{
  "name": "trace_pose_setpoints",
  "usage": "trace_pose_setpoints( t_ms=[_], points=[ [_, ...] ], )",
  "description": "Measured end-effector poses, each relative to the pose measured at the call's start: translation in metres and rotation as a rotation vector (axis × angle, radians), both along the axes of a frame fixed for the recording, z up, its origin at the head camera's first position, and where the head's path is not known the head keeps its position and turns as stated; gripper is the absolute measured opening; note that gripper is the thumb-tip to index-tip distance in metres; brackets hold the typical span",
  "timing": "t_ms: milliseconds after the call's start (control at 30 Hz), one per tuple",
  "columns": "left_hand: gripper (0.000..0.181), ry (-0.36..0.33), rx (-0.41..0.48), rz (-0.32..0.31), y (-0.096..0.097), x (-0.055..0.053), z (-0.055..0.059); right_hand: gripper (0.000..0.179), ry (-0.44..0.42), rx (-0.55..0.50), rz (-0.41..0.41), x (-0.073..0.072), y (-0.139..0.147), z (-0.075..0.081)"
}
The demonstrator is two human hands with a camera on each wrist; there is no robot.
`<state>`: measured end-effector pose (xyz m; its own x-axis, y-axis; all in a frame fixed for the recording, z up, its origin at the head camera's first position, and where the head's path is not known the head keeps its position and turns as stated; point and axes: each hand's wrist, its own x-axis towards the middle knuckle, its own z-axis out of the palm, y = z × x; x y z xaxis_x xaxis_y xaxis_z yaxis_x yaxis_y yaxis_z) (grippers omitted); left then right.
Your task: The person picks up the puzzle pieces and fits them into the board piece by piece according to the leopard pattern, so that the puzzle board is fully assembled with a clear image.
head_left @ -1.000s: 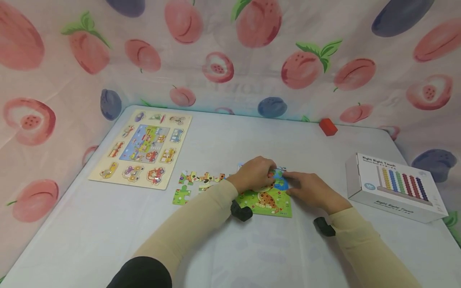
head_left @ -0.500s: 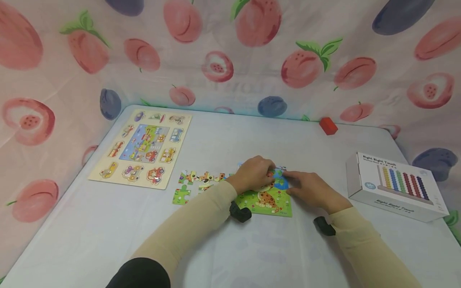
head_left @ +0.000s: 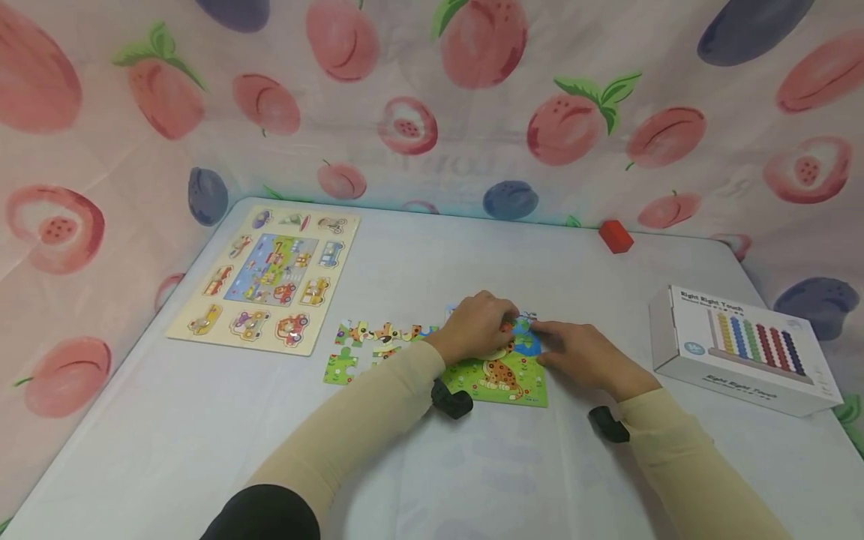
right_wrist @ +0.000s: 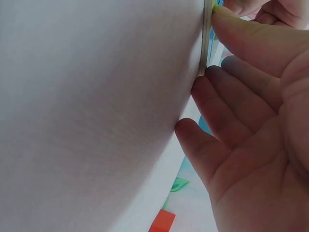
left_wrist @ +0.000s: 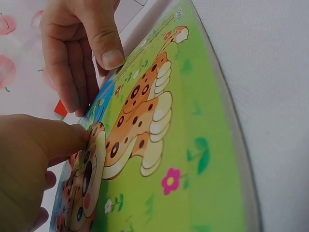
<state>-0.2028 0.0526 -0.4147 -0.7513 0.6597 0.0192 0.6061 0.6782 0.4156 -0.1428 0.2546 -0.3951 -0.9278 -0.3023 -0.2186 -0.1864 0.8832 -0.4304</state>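
Note:
A jigsaw puzzle (head_left: 516, 390) with a spotted leopard on green grass lies flat in front of me, its upper part under my hands. My left hand (head_left: 478, 326) bends over it with fingertips down on a puzzle piece, largely hidden, around the leopard's head. In the left wrist view that head (left_wrist: 89, 179) shows right beside the fingertips. From the right, my right hand (head_left: 583, 356) reaches to the puzzle's far right corner. Its fairly straight fingers and thumb touch the board's edge (right_wrist: 206, 43) in the right wrist view.
Loose puzzle pieces (head_left: 340, 367) lie left of the puzzle, partly behind my left forearm. Farther left is a wooden vehicle puzzle board (head_left: 223, 340). A red block (head_left: 616, 237) sits at the back, and a white box (head_left: 742, 397) stands at the right.

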Motion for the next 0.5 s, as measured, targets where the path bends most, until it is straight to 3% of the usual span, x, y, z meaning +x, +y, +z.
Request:
trace_pose_setpoints(
  t_ms=[233,500],
  points=[
    [0.034,-0.030,0.000,0.010,-0.0004,-0.0005,0.0021,0.058,0.001,0.001,0.006,-0.0003,-0.0001,0.0005],
    [0.041,0.019,-0.043,-0.018,-0.0086,0.0012,0.0061,0.057,0.004,-0.005,0.009,0.0003,0.0001,0.0006]
  ],
)
